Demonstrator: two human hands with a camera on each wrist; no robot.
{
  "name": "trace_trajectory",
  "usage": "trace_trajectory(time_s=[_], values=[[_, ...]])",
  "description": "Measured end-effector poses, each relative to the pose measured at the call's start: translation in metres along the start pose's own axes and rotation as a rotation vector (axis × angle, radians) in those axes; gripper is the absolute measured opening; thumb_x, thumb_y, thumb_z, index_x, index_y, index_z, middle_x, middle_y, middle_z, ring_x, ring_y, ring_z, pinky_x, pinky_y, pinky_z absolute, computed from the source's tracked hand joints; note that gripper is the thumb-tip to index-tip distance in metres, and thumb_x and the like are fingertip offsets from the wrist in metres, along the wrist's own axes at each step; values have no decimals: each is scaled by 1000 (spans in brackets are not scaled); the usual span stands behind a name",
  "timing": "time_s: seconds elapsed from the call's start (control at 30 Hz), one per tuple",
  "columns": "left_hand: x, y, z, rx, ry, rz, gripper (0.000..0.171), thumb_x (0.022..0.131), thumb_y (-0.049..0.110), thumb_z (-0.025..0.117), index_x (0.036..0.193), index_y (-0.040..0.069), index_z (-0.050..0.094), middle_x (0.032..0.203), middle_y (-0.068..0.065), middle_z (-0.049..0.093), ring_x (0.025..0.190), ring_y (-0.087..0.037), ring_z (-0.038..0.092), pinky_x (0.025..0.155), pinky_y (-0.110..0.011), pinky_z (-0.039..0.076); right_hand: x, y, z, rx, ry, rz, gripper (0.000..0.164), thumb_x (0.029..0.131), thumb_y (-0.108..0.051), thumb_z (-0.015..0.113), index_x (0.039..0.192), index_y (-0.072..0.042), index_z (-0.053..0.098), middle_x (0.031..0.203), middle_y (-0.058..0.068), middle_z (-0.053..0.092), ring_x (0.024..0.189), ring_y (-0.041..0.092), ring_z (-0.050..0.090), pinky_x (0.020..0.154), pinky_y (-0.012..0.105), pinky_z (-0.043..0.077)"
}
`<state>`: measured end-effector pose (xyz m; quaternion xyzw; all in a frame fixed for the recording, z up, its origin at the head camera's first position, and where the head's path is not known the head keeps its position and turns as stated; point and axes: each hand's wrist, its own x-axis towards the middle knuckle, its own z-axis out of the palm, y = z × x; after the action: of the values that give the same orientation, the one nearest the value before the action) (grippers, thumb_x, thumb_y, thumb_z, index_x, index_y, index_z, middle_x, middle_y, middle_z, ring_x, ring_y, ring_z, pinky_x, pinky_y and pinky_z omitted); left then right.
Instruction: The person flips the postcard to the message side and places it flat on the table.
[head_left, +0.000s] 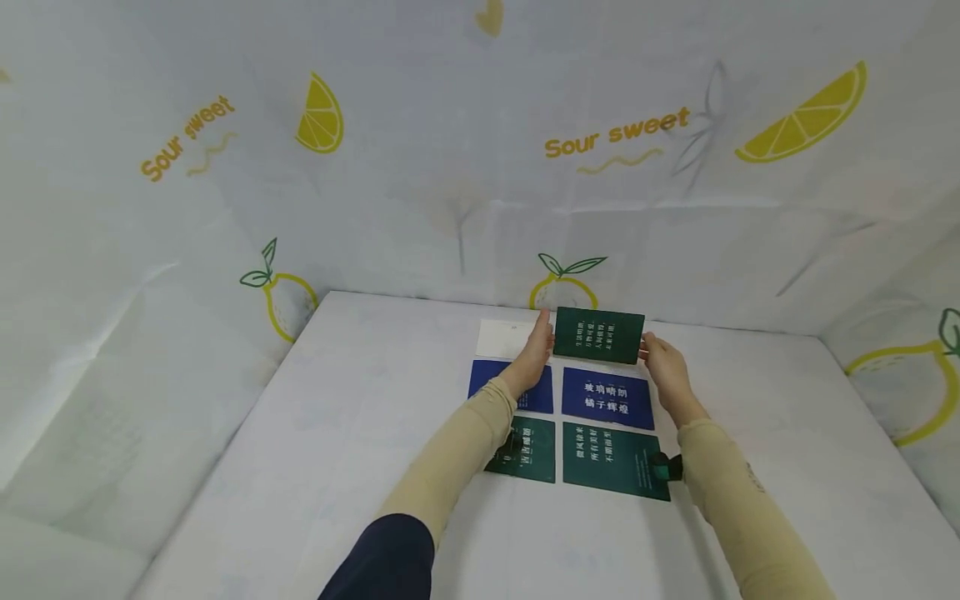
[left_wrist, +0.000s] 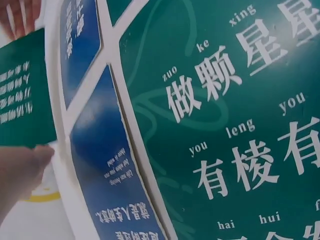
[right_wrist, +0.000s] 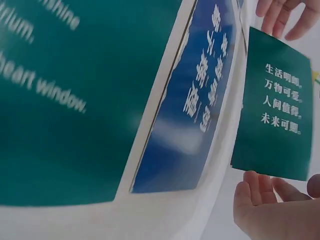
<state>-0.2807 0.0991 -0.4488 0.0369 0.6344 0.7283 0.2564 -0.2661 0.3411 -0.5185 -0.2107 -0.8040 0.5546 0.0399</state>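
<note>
Both hands hold a green card (head_left: 599,336) with white Chinese writing, tilted up at the far side of the table. My left hand (head_left: 532,354) has its fingertips at the card's left edge, and my right hand (head_left: 667,371) has its own at the right edge. In the right wrist view, the right fingers (right_wrist: 255,187) are bent against the lower edge of the card. In front of it lies a blue card (head_left: 607,398). Another blue card (head_left: 536,397) is partly hidden by the left wrist, and a white card (head_left: 501,339) lies just behind that.
Nearest the body lie two more green cards, one on the left (head_left: 536,458) and one on the right (head_left: 611,458). The cards form two columns on the white table (head_left: 337,433). A lemon-print sheet (head_left: 420,167) hangs behind and at the sides.
</note>
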Motion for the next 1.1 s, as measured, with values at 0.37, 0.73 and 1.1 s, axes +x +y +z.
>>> trace_trajectory(time_s=[0.37,0.73,1.1], values=[[-5,0,11,244,124,170,75,93,65,22,146,13,28,152,-7,28,141,-26,26,114,-43,23,-8,-9,3,-38,71,0,86,83,-75,30,142,-15,40,142,10,47,133,32,40,109,51,30],[-7,-2,9,188,238,297,43,94,35,52,128,9,50,134,-13,54,123,-26,52,95,-40,46,-4,-1,2,127,107,-88,66,83,-63,52,135,-22,50,138,2,52,126,18,50,106,36,38],[-6,-10,4,259,215,228,41,92,24,58,132,16,53,126,-6,58,113,-17,54,87,-28,48,-43,-25,-1,153,88,-81,61,89,-41,58,142,-19,39,102,-10,61,84,-4,55,87,21,45]])
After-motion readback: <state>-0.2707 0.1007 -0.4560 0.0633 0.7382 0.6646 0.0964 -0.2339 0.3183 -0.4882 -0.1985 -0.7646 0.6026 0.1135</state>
